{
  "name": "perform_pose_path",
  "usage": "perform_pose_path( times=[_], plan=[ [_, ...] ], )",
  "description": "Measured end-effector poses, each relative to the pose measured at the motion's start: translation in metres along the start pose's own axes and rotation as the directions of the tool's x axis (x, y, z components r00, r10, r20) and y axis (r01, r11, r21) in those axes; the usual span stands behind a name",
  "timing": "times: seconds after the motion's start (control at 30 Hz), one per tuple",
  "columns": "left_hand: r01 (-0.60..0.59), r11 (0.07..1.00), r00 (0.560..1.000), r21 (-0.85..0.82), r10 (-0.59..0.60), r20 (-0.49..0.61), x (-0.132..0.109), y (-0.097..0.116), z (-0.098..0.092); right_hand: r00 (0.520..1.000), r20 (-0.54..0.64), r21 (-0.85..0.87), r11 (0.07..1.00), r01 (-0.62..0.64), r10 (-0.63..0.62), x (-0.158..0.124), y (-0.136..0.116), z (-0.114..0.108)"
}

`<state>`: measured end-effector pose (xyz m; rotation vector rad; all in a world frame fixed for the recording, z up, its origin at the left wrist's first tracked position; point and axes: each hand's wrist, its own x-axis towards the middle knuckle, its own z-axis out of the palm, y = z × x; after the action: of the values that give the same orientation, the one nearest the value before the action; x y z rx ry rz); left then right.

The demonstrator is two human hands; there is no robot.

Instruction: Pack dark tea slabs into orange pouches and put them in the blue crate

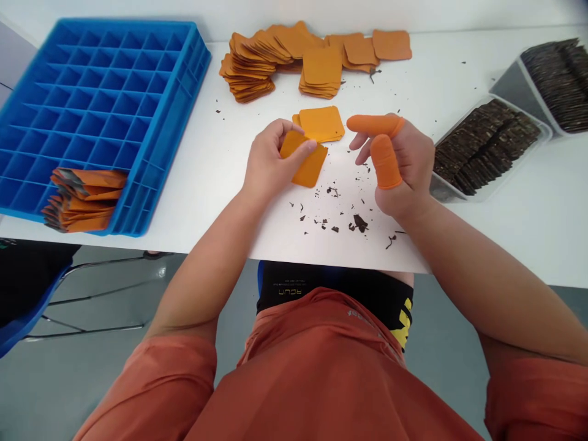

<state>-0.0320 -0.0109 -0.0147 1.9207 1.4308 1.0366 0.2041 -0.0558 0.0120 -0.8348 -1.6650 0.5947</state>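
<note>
The left hand [271, 160] grasps a flat orange pouch [305, 166] between thumb and fingers, out over the front half of the white surface [193, 184]; whether the pouch touches the surface, I cannot tell. The right hand [402, 165] is released, thumb and forefinger apart — both sheathed in orange finger cots [386, 162] — and it stands just to the right of the pouch. Right behind the held pouch, toward the back edge, lies a small stack of orange pouches [322, 122]. Farther back, near the back edge, a long fanned row of orange pouches [261, 52] spreads, with a squared pile [321, 67] before it. Dark scraps [361, 223] litter the surface between the hands and the front edge. On the left a blue divided crate [168, 135] reaches from the front edge toward the back edge, orange packets with dark ends [98, 208] packed into its front right corner. Toward the right of the surface, a clear box [519, 162] holds dark slabs [487, 147], and a second clear box [512, 86] of them stands behind it, nearer the back edge.
</note>
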Motion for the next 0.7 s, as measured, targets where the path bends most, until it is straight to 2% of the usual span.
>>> perform_pose_path(
  times=[0.13, 0.3, 0.5, 0.63, 0.7],
  plan=[
    [-0.08, 0.952, 0.996, -0.296, 0.064, -0.062, 0.011, 0.002, -0.007, 0.998, -0.041, -0.112, 0.992, -0.058, 0.054, 0.003, -0.003, -0.002],
    [-0.202, 0.883, 0.974, -0.423, 0.138, -0.177, 0.017, 0.002, -0.013, 0.997, -0.034, -0.164, 0.984, -0.076, 0.071, 0.006, 0.001, -0.002],
    [-0.138, 0.853, 0.99, -0.504, 0.121, -0.066, 0.013, -0.002, -0.005, 0.992, 0.05, -0.177, 0.979, -0.102, 0.113, 0.004, 0.002, 0.0],
    [-0.102, 0.778, 0.994, -0.62, 0.107, -0.03, 0.01, 0.002, -0.002, 0.991, 0.081, -0.191, 0.978, -0.087, 0.104, 0.004, -0.001, 0.002],
    [-0.114, 0.784, 0.991, -0.61, 0.129, -0.019, 0.009, 0.006, -0.001, 0.989, 0.091, -0.202, 0.975, -0.094, 0.114, 0.006, -0.002, 0.003]
  ],
)
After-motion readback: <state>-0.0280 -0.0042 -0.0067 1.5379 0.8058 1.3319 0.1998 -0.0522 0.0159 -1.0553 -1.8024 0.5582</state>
